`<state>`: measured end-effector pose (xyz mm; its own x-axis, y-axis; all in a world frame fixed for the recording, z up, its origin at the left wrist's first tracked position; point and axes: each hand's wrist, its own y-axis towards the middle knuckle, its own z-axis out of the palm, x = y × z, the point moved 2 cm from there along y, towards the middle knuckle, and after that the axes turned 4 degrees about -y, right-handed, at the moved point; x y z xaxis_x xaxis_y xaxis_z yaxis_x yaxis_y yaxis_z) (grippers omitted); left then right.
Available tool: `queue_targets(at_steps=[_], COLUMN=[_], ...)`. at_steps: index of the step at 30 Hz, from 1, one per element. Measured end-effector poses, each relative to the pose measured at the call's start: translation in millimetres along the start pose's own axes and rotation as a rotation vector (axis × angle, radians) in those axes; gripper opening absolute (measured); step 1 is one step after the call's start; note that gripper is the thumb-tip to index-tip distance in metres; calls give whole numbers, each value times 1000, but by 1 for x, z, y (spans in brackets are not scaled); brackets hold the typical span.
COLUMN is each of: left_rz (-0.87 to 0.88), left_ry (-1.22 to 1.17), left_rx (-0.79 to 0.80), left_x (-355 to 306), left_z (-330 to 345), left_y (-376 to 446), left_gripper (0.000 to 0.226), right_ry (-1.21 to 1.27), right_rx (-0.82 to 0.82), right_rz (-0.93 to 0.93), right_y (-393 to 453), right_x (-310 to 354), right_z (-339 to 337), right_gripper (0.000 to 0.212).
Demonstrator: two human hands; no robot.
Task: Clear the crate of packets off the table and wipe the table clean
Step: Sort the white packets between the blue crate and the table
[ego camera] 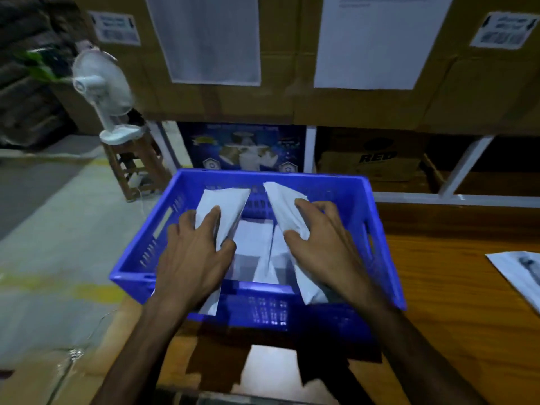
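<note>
I'm seeing a wooden table [455, 302] carrying the blue crate [380, 217] at its left edge; cardboard boxes [292, 103] are stacked behind the crate and grey floor lies open to its left, where a fan [100, 92] is standing. The left hand [193, 258] is gripping one white packet [225, 206] over the crate, and the right hand [327, 244] is clamping a second packet [287, 209]. More packets [254, 244] are lying inside, uncountable.

Printed sheet [523, 276] cut by right edge, box labels [115, 29] blurred — unreadable, crate [380, 229] floor hidden under packets [254, 247]
</note>
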<state>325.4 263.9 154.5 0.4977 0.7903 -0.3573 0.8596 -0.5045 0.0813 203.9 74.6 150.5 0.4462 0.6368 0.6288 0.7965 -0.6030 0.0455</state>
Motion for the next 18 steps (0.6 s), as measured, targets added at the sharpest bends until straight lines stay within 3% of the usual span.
queue_targets(at_steps=[9,12,16,18], left_rz=[-10,27,9,-13], left_ry=[160,219,259,268], left_rx=[324,392,445,480], left_x=[83,91,91,94], left_z=[18,41,67,77], left_y=[86,109,121,127], left_gripper=[67,86,57,53], right_ry=[-133,-143,-161,-152], right_rx=[294,379,386,370], right_rz=[138,191,252,267], right_y=[65,80,90,93], right_x=[37,36,37,38], right_z=[90,119,152,164], right_gripper=[58,60,66,62])
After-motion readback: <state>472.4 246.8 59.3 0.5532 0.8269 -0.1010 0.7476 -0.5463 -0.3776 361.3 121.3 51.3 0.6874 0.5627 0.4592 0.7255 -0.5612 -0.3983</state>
